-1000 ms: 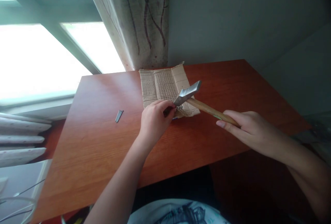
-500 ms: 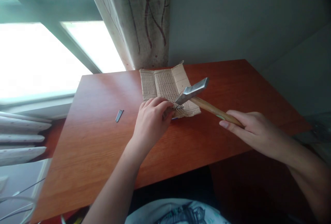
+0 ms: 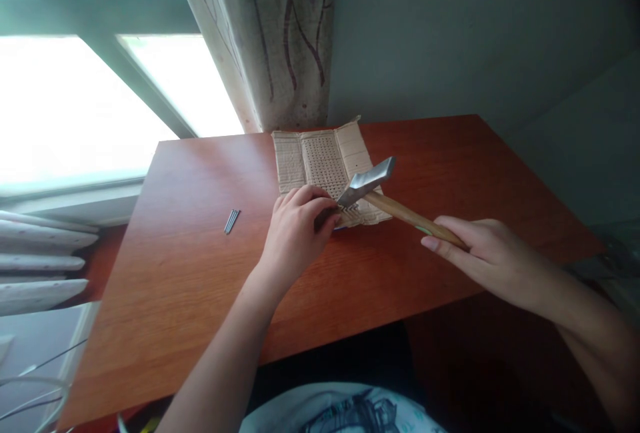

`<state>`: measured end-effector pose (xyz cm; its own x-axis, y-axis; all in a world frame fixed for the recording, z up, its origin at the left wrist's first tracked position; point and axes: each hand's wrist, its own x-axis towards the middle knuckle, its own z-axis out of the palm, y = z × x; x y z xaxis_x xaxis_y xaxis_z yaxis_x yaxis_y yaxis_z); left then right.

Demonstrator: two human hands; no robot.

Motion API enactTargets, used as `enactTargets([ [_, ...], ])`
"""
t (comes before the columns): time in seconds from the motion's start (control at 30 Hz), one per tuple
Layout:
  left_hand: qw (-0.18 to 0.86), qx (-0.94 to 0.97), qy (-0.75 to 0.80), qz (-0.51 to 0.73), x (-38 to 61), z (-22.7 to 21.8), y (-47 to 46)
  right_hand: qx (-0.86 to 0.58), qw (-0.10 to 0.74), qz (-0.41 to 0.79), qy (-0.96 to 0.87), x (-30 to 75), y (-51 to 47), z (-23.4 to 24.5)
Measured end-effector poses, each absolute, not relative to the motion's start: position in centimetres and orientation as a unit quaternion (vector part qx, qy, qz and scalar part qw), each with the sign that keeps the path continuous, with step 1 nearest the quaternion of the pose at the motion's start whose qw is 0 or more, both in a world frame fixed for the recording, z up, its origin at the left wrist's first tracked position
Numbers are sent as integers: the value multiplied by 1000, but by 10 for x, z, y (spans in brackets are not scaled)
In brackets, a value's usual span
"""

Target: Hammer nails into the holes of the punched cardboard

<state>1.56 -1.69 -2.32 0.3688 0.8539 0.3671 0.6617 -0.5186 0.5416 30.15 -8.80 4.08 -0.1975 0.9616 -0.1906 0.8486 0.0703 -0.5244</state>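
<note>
My right hand (image 3: 477, 246) is closed round the wooden handle of a hammer (image 3: 400, 210), its metal head tilted over the front part of a cardboard sheet (image 3: 323, 156). Rows of small holes cover the middle panel of the cardboard, and a group of nails (image 3: 354, 208) sticks up near its front edge. My left hand (image 3: 300, 220) rests at that front edge with thumb and fingers pinched together, right beside the hammer head. What the pinch holds is hidden. A small bunch of loose nails (image 3: 232, 221) lies on the table to the left.
The brown wooden table (image 3: 200, 300) spreads under everything, its near edge close to my body. Behind it are a patterned curtain (image 3: 300, 40) and a grey wall (image 3: 425, 40). A bright window (image 3: 90, 100) is at the left, with cables (image 3: 35, 386) hanging low.
The hammer head has come slightly down and left towards my left hand. My left hand keeps its pinch at the cardboard's front edge. The view has shifted a little.
</note>
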Motion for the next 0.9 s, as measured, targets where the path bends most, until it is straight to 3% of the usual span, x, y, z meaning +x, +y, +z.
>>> enactTargets([
  [0.9,156,812,465,316,16,-24,-17,-630,90,268,-724,297,-88,31],
])
